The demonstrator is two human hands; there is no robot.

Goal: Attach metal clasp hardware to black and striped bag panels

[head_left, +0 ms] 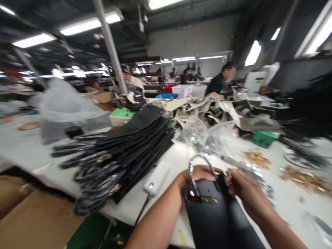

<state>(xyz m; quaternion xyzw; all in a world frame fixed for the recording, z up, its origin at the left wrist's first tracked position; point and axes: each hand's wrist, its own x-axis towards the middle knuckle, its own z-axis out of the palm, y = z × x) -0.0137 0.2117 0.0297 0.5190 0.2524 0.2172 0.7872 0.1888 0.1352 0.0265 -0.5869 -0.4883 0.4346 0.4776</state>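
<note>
A black leather bag panel (pixel 207 224) lies at the front of the white table, running off the bottom of the view. At its upper end stands a looped handle (pixel 202 157) wrapped in clear plastic, with a shiny gold-toned metal plate (pixel 209 200) at its base. My left hand (pixel 201 173) reaches around the far end of the panel, its fingers wrapped over the edge beneath the handle loop. Against the panel's right edge, my right hand (pixel 241 186) is closed with bent fingers; what sits between the fingertips is blurred.
Left of my arm lies a stack of black bag panels (pixel 137 141) with plastic-wrapped handles. A white power strip (pixel 156 178) is beside it. Gold metal fittings (pixel 256 157), plastic bags (pixel 204 138) and pale leather pieces (pixel 215 107) cover the right and back. A co-worker (pixel 219 81) is farther back.
</note>
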